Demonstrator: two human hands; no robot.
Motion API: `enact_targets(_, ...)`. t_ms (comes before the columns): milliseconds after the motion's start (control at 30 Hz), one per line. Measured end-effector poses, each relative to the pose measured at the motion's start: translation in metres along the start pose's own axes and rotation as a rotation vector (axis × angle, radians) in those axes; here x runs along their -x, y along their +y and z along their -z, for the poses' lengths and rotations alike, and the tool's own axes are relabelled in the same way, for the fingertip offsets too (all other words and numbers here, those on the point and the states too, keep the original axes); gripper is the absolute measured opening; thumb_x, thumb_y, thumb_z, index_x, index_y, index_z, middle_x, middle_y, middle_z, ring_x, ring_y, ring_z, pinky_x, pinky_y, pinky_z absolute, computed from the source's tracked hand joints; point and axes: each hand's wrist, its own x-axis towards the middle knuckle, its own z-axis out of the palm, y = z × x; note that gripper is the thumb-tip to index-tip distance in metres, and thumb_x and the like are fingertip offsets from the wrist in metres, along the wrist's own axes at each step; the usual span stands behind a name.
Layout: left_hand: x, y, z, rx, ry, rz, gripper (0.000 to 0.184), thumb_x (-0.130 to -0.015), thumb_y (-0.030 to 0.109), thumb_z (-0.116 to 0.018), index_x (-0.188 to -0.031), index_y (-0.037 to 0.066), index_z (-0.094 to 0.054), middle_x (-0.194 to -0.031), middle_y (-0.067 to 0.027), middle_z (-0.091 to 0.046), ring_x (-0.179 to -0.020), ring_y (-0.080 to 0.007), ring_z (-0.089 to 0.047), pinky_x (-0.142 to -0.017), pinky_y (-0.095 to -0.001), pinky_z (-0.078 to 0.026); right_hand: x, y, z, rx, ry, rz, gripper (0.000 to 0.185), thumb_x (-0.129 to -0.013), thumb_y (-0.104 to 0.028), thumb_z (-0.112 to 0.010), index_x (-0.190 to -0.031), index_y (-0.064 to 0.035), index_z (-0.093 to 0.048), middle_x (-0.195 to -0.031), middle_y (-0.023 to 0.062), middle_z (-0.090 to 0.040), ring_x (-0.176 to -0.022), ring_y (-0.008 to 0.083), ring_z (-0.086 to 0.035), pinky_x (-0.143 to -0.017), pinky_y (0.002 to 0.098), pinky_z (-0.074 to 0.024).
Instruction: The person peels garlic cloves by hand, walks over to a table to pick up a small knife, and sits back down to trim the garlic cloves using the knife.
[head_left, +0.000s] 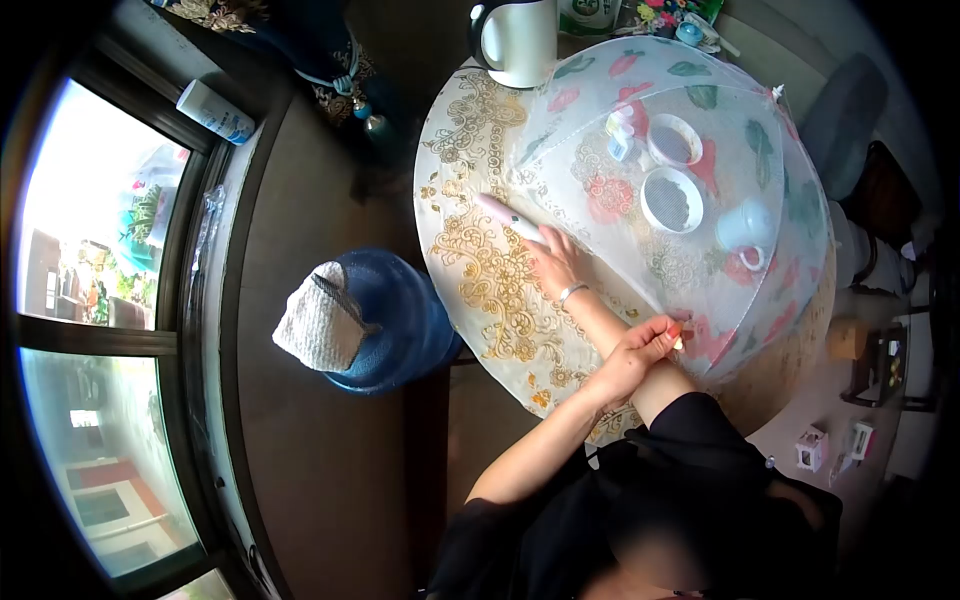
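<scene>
My right hand [560,268], with a silver bracelet at the wrist, reaches over the table at the left. Its fingers are closed on the near end of a slim pink-and-white stick-shaped device [512,220], whose kind I cannot make out. Crossing over my right forearm, my left hand [640,357] is closed in a pinch. Something small, orange and white, shows at its fingertips, beside the rim of a mesh food cover [610,270]. Under the cover are two white round containers [672,200] [675,140] and a pale blue cup [743,228].
A round table [470,260] bears a gold-patterned cloth. At its back edge stands a white kettle [522,45]. Left of the table, a blue water bottle [395,320] has a white knitted cloth [320,320] on it. A white can [215,112] rests by the window.
</scene>
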Motion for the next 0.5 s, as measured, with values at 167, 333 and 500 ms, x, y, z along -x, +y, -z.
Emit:
enact_targets(167,0.002,-0.002,0.009,0.117,0.005,0.059,0.021,-0.084,0.016,-0.042,-0.097,0.001,-0.046,-0.084,-0.0014,-0.048,-0.08,-0.0097,-0.045,-0.078,-0.0245,-0.037,0.024,0.008,0.007,0.052,-0.016,0.026,0.008,-0.077,-0.017,-0.046,-0.083,-0.0108,-0.046,-0.082,0.0064,-0.044,-0.075,0.0245,-0.05,-0.061,0.0371,-0.0395)
enact_targets(333,0.012,-0.009,0.024,0.13,0.185,0.067,0.016,-0.082,0.01,-0.042,-0.093,0.0,-0.048,-0.09,-0.0076,-0.052,-0.087,-0.0174,-0.049,-0.086,-0.0374,-0.037,0.104,-0.004,0.04,-0.741,-0.171,-0.614,0.018,-0.074,-0.012,-0.048,-0.092,-0.0074,-0.045,-0.09,0.0107,-0.047,-0.081,0.0281,-0.05,-0.068,0.0366,-0.0406)
enact_targets(500,0.017,-0.031,0.046,0.17,0.36,0.066,0.013,-0.081,0.009,-0.043,-0.088,0.0,-0.05,-0.093,-0.0118,-0.052,-0.094,-0.028,-0.049,-0.084,-0.0411,-0.039,0.202,0.027,0.087,-0.111,-0.233,0.087,0.03,-0.074,-0.009,-0.049,-0.103,-0.0075,-0.043,-0.091,0.0117,-0.05,-0.083,0.027,-0.05,-0.071,0.0343,-0.0407)
